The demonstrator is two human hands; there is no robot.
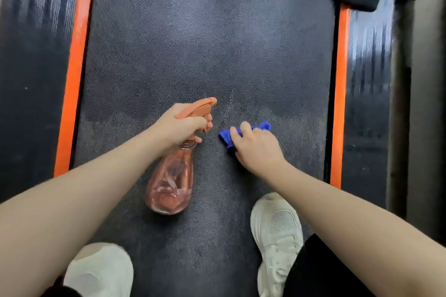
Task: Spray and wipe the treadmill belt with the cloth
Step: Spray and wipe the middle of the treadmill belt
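Left hand: your left hand curled round the neck of the spray bottle, a finger on the orange trigger.
Right hand: your right hand pressed down on the blue cloth, fingers bent over it.
Spray bottle: clear pink, held above the belt, nozzle aimed forward.
Cloth: bunched on the treadmill belt, just right of the nozzle.
Belt: dark, textured, between orange side strips.
Shoes: your white sneakers stood on the belt's near end.

Right hand hides most of cloth; shoes cut off.
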